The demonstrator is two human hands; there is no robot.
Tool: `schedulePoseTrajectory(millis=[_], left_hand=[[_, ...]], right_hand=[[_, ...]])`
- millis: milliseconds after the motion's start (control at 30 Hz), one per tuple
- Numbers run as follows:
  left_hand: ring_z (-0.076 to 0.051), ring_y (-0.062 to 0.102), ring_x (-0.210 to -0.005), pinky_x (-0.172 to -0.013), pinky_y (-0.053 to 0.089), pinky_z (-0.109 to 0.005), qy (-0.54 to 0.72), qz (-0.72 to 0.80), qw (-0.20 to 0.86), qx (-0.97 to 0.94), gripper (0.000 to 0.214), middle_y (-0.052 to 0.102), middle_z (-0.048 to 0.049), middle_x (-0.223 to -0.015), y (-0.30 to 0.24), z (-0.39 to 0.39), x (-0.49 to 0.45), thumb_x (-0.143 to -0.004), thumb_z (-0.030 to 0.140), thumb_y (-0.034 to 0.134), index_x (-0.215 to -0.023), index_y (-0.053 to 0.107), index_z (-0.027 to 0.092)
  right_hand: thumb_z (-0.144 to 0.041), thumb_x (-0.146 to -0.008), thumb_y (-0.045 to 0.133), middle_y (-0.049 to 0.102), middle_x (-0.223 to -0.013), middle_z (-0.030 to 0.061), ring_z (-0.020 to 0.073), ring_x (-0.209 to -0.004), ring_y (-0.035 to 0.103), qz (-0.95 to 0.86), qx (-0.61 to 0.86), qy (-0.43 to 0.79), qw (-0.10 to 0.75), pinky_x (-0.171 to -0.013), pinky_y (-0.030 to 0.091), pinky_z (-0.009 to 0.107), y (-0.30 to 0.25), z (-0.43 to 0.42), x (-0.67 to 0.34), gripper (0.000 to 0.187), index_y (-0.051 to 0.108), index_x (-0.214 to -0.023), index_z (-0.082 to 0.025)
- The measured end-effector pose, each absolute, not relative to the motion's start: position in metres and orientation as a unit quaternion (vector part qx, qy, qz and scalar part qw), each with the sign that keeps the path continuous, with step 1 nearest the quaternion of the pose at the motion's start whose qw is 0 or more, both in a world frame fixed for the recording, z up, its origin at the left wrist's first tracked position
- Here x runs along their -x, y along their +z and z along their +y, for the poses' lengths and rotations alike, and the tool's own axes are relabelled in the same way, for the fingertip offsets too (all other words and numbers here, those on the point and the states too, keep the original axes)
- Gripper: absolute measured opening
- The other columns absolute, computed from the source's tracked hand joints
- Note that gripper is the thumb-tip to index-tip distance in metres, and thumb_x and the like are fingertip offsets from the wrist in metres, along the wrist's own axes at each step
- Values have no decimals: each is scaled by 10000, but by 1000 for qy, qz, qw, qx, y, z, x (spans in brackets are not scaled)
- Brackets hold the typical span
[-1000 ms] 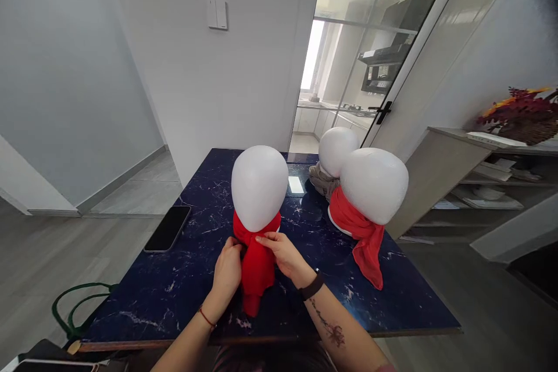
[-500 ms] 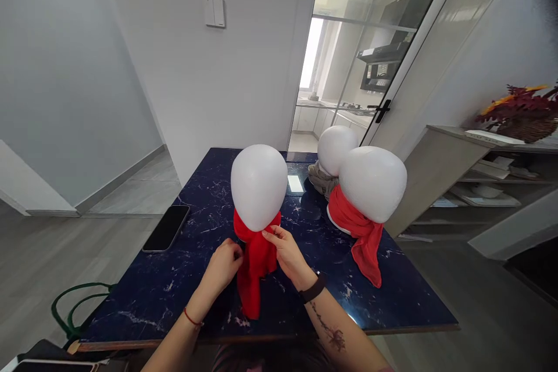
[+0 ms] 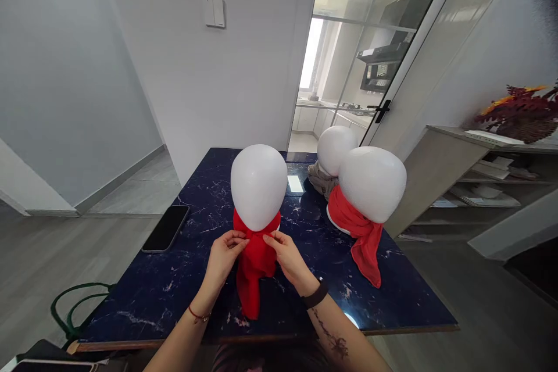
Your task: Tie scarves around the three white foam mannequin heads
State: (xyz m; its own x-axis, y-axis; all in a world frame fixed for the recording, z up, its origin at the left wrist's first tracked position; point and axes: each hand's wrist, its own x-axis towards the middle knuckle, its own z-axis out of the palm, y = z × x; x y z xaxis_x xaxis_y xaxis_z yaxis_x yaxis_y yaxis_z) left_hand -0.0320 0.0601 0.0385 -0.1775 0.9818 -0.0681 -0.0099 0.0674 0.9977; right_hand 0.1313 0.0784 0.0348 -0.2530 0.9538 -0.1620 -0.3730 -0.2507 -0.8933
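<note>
A white foam mannequin head (image 3: 258, 186) stands upright on the table before me. Around its neck is a red scarf (image 3: 250, 285), knotted at the front, with its ends hanging down onto the tabletop. My left hand (image 3: 225, 253) pinches the scarf at the left of the knot, thumb and fingertips together. On the other side of the knot, my right hand (image 3: 285, 253) pinches the scarf too. The fingertips of both hands sit just below the head's chin.
The dark blue marbled table (image 3: 183, 296) carries a phone (image 3: 166, 229) at left. At right stands another white head (image 3: 372, 183) in a red scarf (image 3: 355, 215); behind it, a third head (image 3: 336, 148) has a grey scarf (image 3: 321, 180). A shelf (image 3: 475, 174) is beyond.
My left hand has risen from beside the hanging scarf to its knot and now pinches the cloth there. The right hand has shifted slightly down while still holding the scarf.
</note>
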Motion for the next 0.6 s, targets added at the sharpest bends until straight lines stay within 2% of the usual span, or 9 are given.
schedulePoseTrajectory(millis=[167, 300, 367, 467, 533, 600], left_hand=[[-162, 619, -712, -692, 485, -265, 590, 558, 408, -417, 279, 685, -46, -742, 36, 59, 39, -639, 376, 703, -797, 642, 155], [-186, 640, -768, -727, 494, -290, 567, 561, 421, -431, 310, 693, -64, -796, 28, 59, 37, -658, 406, 680, -827, 636, 150], [-188, 642, -764, -730, 494, -300, 546, 568, 428, -442, 329, 688, -67, -794, 28, 59, 34, -683, 434, 660, -840, 623, 147], [-177, 634, -724, -711, 495, -300, 520, 571, 428, -470, 330, 673, -58, -797, 33, 60, 30, -615, 395, 719, -803, 599, 152], [-170, 628, -718, -705, 494, -292, 512, 558, 433, -490, 311, 660, -48, -800, 35, 60, 28, -579, 354, 734, -774, 595, 156], [-168, 630, -741, -719, 491, -288, 523, 547, 434, -489, 288, 657, -44, -810, 35, 60, 29, -615, 369, 700, -784, 595, 160]], right_hand=[[-421, -658, 732, 565, -653, -34, 105, -609, 483, -376, 380, 644, 548, -608, 369, 233, 28, 80, -136, 289, 567, -657, -184], [-378, -575, 795, 583, -654, -28, 113, -621, 498, -390, 417, 639, 516, -612, 363, 234, 17, 80, -133, 302, 596, -679, -176], [-420, -596, 779, 614, -684, -5, 125, -646, 515, -408, 442, 628, 494, -628, 370, 245, 16, 80, -131, 318, 632, -712, -163], [-463, -627, 749, 636, -694, 26, 129, -635, 514, -434, 448, 636, 455, -618, 368, 254, 19, 82, -129, 346, 662, -703, -137], [-438, -612, 764, 638, -695, 23, 127, -632, 519, -435, 422, 657, 449, -627, 376, 255, 23, 82, -127, 332, 661, -708, -137], [-444, -636, 746, 634, -704, 14, 128, -652, 535, -429, 404, 665, 458, -648, 389, 254, 25, 81, -128, 328, 647, -736, -148]])
